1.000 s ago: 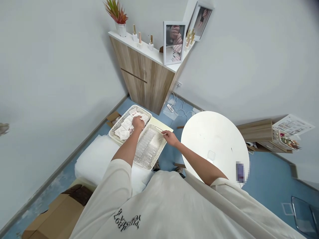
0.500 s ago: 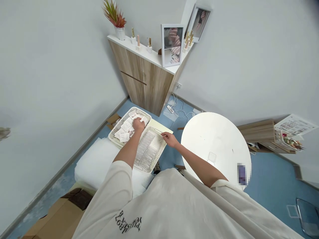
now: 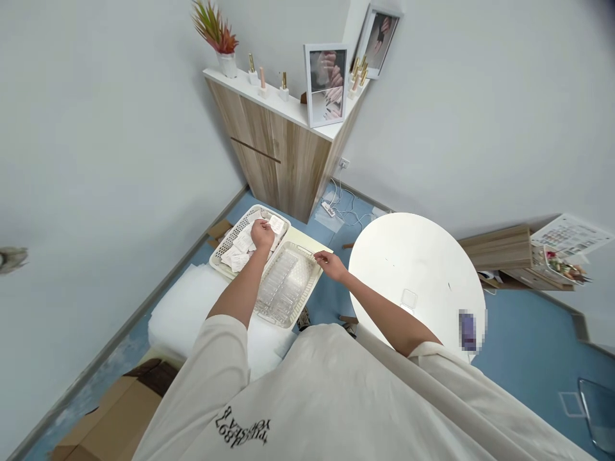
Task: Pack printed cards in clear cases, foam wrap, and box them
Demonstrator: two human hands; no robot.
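Observation:
My left hand (image 3: 262, 234) is over a white perforated basket (image 3: 217, 257) of small printed white packets (image 3: 243, 241). Its fingers are closed at the edge of one white printed packet (image 3: 276, 223), which sticks out to their right. Beside this basket lies a shallower cream basket (image 3: 307, 285) with rows of clear plastic pieces (image 3: 283, 288) inside. My right hand (image 3: 329, 264) is at the far right corner of the cream basket, fingers curled together by its rim. Whether they grip the rim or something small is hidden.
A round white table (image 3: 418, 256) stands at right, bearing a small clear square case (image 3: 409, 299) and a blurred purple object (image 3: 467, 331). White wrapped bundles (image 3: 187, 314) and a cardboard box (image 3: 110, 410) lie at left. A wood-grain cabinet (image 3: 283, 160) stands ahead, with cables (image 3: 348, 208) on the floor.
My left hand has shifted slightly left and away from me within the packet basket, and more of the printed packet shows beside its fingers. My right hand stays by the cream basket's rim.

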